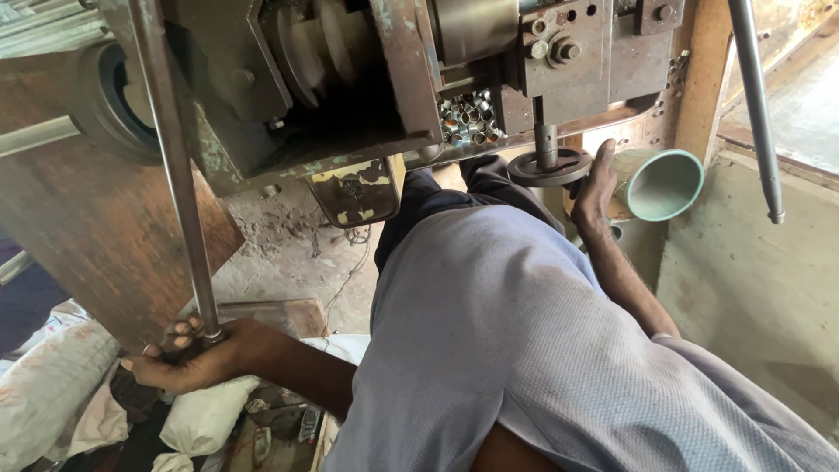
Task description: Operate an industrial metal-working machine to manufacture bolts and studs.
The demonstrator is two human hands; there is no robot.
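Mostly a big rusty press machine (367,79) fills the view above both hands, with a person in a grey-blue shirt (524,350) seated under it. Left hand (197,354) is closed in a full fist around the bottom end of a long steel lever rod (179,175), which runs up from the hand toward the machine's top; the grip looks firm, fingers wrapped round. Right hand (597,185) is open, fingers extended, resting against the edge of a round die plate (549,166) under the vertical punch shaft (545,135); it holds nothing that I can see, though a small part under the fingertips can't be ruled out. Just beyond the right hand sits a pale green funnel chute (666,183). Up and to the left of that hand, a heap of small metal rings (468,118) lies in the machine's tray, so stock is still waiting. Judging progress: mid-cycle, lever held and die being tended, stroke not shown finished; count of done pieces can't be told. White sacks (61,385) lie below the left hand.
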